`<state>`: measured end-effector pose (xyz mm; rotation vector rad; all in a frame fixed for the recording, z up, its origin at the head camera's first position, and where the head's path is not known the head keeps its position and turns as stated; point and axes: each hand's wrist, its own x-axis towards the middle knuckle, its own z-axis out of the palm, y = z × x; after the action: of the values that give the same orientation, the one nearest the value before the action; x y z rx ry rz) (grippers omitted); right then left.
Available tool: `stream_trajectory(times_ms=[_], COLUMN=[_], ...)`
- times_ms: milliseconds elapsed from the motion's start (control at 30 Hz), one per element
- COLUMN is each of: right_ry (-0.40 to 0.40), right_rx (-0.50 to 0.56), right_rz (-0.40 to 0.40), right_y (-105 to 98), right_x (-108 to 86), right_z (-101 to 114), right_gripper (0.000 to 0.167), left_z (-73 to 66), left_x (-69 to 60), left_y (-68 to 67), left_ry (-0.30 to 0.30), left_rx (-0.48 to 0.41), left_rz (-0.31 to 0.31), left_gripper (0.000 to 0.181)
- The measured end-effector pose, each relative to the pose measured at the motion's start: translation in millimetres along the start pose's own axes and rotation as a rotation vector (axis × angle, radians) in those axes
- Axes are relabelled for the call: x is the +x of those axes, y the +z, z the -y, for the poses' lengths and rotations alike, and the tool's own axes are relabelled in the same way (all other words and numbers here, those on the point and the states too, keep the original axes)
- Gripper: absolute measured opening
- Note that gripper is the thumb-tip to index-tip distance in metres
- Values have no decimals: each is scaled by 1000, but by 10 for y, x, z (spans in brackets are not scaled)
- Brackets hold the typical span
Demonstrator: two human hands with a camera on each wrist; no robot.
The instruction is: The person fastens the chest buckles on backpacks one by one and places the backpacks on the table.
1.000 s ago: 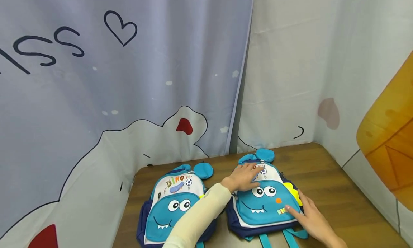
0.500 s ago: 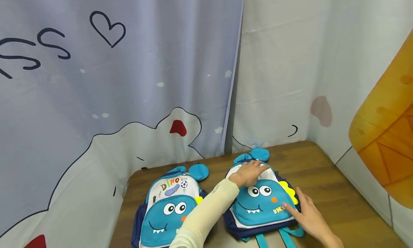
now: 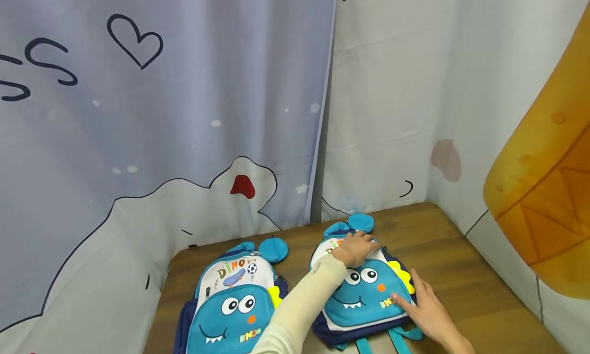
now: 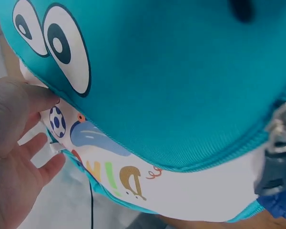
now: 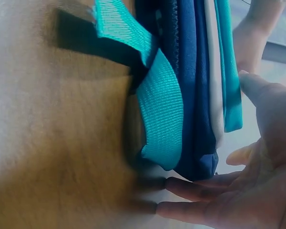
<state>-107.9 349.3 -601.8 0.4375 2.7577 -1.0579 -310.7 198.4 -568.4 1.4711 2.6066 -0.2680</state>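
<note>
Teal-and-navy backpack [image 3: 355,313], face up on the right part of the worktop [image 3: 488,313]. The head view gives most of its front: a printed dinosaur face, yellow spikes [image 3: 402,274] along the right side, a round pouch [image 3: 361,223] at the far end and teal straps [image 3: 400,341] at the near end.

The left hand [image 3: 356,249] lies over the white upper panel, where the head view shows only its back. The left wrist view supplies the other side: fingers spread and extended, the thumb at the upper edge of the teal pocket beside a football print [image 4: 57,121]. It also shows a blurred zip pull [image 4: 276,162], covered by the sleeve [image 3: 299,303] in the head view.

The right hand [image 3: 426,310] is at the right near corner, its thumb over the front lettering. The right wrist view reveals the bag's layered edge, a folded strap and the fingers, wide apart from the thumb, reaching low beside the bag; whether they touch the worktop cannot be told.

Farther out, seen whole in neither wrist view: a second, matching backpack [image 3: 235,313] to the left, and printed curtains [image 3: 221,87] behind.
</note>
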Motion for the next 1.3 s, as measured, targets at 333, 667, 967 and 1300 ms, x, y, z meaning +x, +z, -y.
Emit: stream_trajectory(times_ms=[333,667,967,1300], right_ry=[23,145,214,282], right_rx=[-38,-13,145,129], right_rz=[-81,-12,5,-45], right_y=[59,1,132,25], right_x=[28,118,134,102], right_z=[68,56,11,4], right_gripper=[119,125,131,135], left_z=[-32,-156,-147,-120], left_x=[155,289,303,383], left_y=[-74,-183,-78,-142], left_ry=[-20,-50,-76,-128], left_rx=[107,179,169,130], left_rz=[34,99,144,128], left_gripper=[57,53,51,44])
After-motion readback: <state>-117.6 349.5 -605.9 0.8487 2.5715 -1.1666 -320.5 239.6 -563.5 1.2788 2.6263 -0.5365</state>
